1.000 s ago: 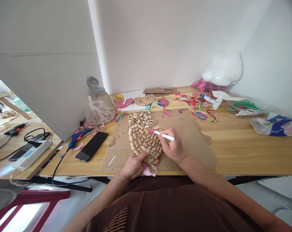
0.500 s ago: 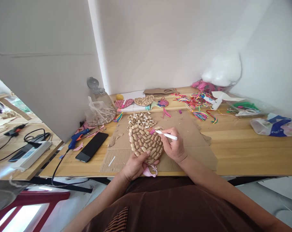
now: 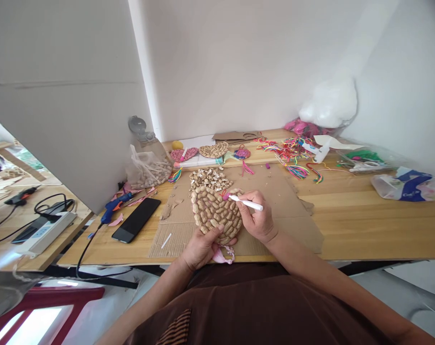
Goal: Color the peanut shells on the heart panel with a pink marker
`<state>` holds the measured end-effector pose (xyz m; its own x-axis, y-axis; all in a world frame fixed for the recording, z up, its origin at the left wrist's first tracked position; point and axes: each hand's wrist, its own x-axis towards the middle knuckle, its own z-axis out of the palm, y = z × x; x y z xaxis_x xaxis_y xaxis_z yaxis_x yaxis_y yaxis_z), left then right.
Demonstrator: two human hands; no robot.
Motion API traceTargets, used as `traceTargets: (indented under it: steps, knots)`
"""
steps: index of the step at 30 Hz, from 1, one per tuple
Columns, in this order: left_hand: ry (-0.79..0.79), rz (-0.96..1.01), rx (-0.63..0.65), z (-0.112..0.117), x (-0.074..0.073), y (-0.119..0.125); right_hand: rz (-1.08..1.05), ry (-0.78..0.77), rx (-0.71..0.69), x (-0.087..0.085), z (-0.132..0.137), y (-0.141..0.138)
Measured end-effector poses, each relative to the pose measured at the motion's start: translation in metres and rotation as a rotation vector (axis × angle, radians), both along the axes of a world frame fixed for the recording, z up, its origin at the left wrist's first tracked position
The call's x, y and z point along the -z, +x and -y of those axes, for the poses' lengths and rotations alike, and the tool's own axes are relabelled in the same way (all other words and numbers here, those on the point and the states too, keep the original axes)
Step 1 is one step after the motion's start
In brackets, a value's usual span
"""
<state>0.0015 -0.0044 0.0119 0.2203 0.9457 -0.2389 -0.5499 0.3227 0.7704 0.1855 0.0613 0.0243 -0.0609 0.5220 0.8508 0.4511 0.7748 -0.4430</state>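
A heart-shaped piece covered in peanut shells (image 3: 217, 211) is tilted up above the cardboard sheet (image 3: 285, 225). My left hand (image 3: 203, 244) grips its lower tip, thumb on the shells and fingers behind. A pink tassel (image 3: 222, 255) hangs below that tip. In my right hand (image 3: 256, 215) is a white marker pen (image 3: 248, 202), pinched between thumb and fingers. Its tip meets the heart's top notch, where a purple-pink patch shows beside a small red cord loop (image 3: 225, 194). Loose peanut shells (image 3: 208, 178) lie heaped just behind the heart.
To the left are a black phone (image 3: 136, 220), a blue glue gun (image 3: 113, 207) and a bag of peanuts (image 3: 148, 167). Finished-looking peanut hearts (image 3: 213, 149) lie at the back. Colourful cords (image 3: 289, 148) and a plastic packet (image 3: 407, 186) are on the right.
The pen and my right hand have shifted very slightly left, the tip still at the heart's notch. My left hand keeps its hold; the whole view has moved a little.
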Motion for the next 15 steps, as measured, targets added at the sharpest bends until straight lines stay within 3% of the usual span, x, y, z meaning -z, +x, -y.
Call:
traceTargets:
  steps: [15]
  knots:
    - [-0.003, -0.012, -0.001, 0.0000, -0.0017, -0.0006, -0.110, -0.091, -0.062, -0.0032, 0.0039, 0.0029]
